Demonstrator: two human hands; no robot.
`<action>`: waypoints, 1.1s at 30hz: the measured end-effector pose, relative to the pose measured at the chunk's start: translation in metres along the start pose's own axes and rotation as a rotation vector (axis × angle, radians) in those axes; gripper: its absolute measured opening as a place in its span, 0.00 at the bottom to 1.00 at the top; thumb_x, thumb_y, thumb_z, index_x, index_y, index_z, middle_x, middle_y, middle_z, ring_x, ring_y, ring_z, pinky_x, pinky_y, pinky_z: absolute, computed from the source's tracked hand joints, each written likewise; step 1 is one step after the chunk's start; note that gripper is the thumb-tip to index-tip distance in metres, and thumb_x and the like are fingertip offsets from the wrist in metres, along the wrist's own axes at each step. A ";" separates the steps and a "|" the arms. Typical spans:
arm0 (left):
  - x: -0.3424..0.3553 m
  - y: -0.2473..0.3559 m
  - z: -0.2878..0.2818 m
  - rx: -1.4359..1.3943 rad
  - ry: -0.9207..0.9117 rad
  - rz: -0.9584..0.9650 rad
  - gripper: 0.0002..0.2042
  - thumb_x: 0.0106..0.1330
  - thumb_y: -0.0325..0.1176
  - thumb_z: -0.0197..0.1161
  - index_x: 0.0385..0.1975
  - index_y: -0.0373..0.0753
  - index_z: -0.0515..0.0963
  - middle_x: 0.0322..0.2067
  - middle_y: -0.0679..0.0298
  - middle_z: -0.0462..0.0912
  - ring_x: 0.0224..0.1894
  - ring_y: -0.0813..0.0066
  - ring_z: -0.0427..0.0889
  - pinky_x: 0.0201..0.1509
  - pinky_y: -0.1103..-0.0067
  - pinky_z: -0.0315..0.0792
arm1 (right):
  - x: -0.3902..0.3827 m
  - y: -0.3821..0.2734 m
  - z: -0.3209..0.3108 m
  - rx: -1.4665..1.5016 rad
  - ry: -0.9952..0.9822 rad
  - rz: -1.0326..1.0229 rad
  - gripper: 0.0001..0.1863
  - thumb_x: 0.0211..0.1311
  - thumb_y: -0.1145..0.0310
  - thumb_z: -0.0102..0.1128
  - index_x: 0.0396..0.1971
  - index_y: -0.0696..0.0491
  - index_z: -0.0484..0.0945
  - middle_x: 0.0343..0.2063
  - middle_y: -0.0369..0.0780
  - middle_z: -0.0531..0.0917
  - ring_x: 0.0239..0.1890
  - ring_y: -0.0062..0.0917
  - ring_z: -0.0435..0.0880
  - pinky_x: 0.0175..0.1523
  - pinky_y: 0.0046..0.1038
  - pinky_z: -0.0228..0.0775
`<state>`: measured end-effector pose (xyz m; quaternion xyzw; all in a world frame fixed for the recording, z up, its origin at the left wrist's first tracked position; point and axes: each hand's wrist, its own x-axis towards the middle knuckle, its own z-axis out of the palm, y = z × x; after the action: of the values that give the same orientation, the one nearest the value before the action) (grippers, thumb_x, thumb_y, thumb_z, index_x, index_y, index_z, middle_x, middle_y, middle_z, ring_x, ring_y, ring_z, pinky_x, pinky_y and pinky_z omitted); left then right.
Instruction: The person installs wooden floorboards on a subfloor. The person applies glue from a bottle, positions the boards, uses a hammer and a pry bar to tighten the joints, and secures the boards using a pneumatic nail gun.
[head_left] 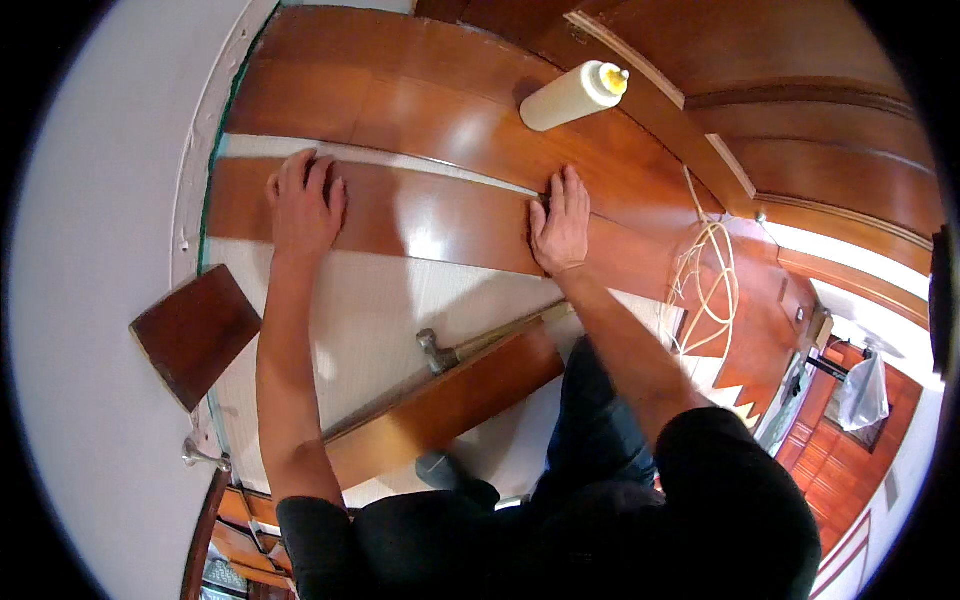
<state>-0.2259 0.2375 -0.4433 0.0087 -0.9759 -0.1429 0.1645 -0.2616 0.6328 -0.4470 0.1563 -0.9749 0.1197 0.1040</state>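
A reddish-brown floor plank point(440, 222) lies across the pale floor underlay in front of me. My left hand point(305, 205) rests on its left end, fingers apart and slightly bent, with the fingertips near the far edge. Toward the plank's right end my right hand point(562, 225) lies flat with fingers stretched, at the seam with the boards beyond. A pale wedge-shaped gap separates this plank from the laid floorboards point(400, 105), wide at the left and narrowing to the right. Neither hand holds anything.
A squeeze bottle point(570, 98) with a yellow tip stands on the far boards. Close to my legs are a hammer point(434, 352) and a loose plank point(450, 400). A short board piece point(197, 335) lies by the left wall. Coiled cable point(730, 285) lies right, below a wooden door point(800, 110).
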 end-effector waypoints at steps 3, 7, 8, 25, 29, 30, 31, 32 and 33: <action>0.010 -0.024 0.004 0.002 -0.010 0.022 0.16 0.69 0.39 0.61 0.54 0.44 0.80 0.61 0.61 0.73 0.64 0.61 0.71 0.67 0.57 0.59 | -0.021 -0.027 -0.001 0.021 -0.110 0.004 0.30 0.70 0.60 0.57 0.67 0.58 0.65 0.71 0.51 0.62 0.72 0.48 0.61 0.74 0.49 0.51; 0.000 -0.020 0.003 0.079 -0.016 -0.003 0.17 0.70 0.41 0.61 0.56 0.46 0.79 0.64 0.63 0.72 0.65 0.65 0.70 0.68 0.58 0.60 | -0.017 -0.035 -0.011 0.048 -0.097 -0.003 0.27 0.67 0.60 0.60 0.63 0.56 0.71 0.69 0.49 0.65 0.70 0.48 0.63 0.73 0.49 0.54; -0.005 -0.020 0.004 0.086 -0.014 -0.019 0.19 0.68 0.41 0.62 0.57 0.46 0.78 0.64 0.61 0.71 0.67 0.63 0.68 0.68 0.57 0.60 | -0.016 -0.034 -0.011 0.051 -0.073 -0.036 0.26 0.66 0.60 0.62 0.60 0.55 0.74 0.66 0.49 0.69 0.66 0.48 0.67 0.70 0.48 0.57; -0.271 0.126 -0.136 -0.929 -0.120 -0.622 0.21 0.68 0.31 0.62 0.61 0.37 0.74 0.55 0.50 0.78 0.55 0.54 0.80 0.59 0.66 0.75 | 0.055 -0.051 -0.079 0.301 -0.704 -0.149 0.25 0.61 0.51 0.71 0.40 0.62 0.83 0.28 0.43 0.86 0.30 0.29 0.82 0.38 0.34 0.74; -0.268 0.148 -0.139 -1.102 -0.135 -0.684 0.27 0.69 0.37 0.64 0.65 0.34 0.68 0.59 0.46 0.75 0.59 0.54 0.79 0.62 0.66 0.73 | 0.034 -0.095 -0.179 0.114 -0.621 -0.066 0.25 0.63 0.53 0.70 0.40 0.63 0.82 0.31 0.50 0.86 0.35 0.35 0.85 0.44 0.35 0.75; -0.264 0.152 -0.145 -1.089 -0.130 -0.675 0.29 0.70 0.39 0.64 0.67 0.33 0.66 0.61 0.45 0.73 0.60 0.54 0.78 0.63 0.66 0.73 | 0.021 -0.088 -0.193 0.079 -0.587 -0.066 0.24 0.63 0.54 0.70 0.39 0.64 0.82 0.30 0.49 0.86 0.35 0.34 0.85 0.44 0.35 0.75; -0.258 0.156 -0.153 -1.074 -0.127 -0.663 0.32 0.70 0.40 0.64 0.69 0.32 0.63 0.63 0.44 0.71 0.62 0.53 0.76 0.64 0.66 0.72 | 0.004 -0.075 -0.206 0.190 -0.550 -0.069 0.21 0.64 0.56 0.70 0.38 0.63 0.82 0.31 0.47 0.86 0.35 0.31 0.84 0.43 0.34 0.74; -0.244 0.158 -0.166 -1.075 -0.141 -0.675 0.35 0.70 0.43 0.65 0.71 0.31 0.59 0.66 0.42 0.67 0.65 0.51 0.73 0.67 0.66 0.70 | -0.010 -0.059 -0.220 0.293 -0.505 -0.068 0.19 0.64 0.59 0.70 0.38 0.63 0.82 0.33 0.45 0.87 0.36 0.29 0.84 0.43 0.34 0.74; -0.231 0.163 -0.184 -1.079 -0.163 -0.687 0.39 0.70 0.45 0.65 0.72 0.30 0.54 0.69 0.41 0.63 0.68 0.50 0.70 0.70 0.66 0.68 | -0.027 -0.043 -0.225 0.447 -0.492 -0.054 0.17 0.64 0.62 0.69 0.40 0.62 0.82 0.35 0.44 0.87 0.37 0.29 0.84 0.45 0.33 0.75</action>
<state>0.0570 0.3576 -0.3047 0.2258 -0.7180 -0.6582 0.0159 -0.1848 0.6607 -0.2309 0.2255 -0.9159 0.2863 -0.1680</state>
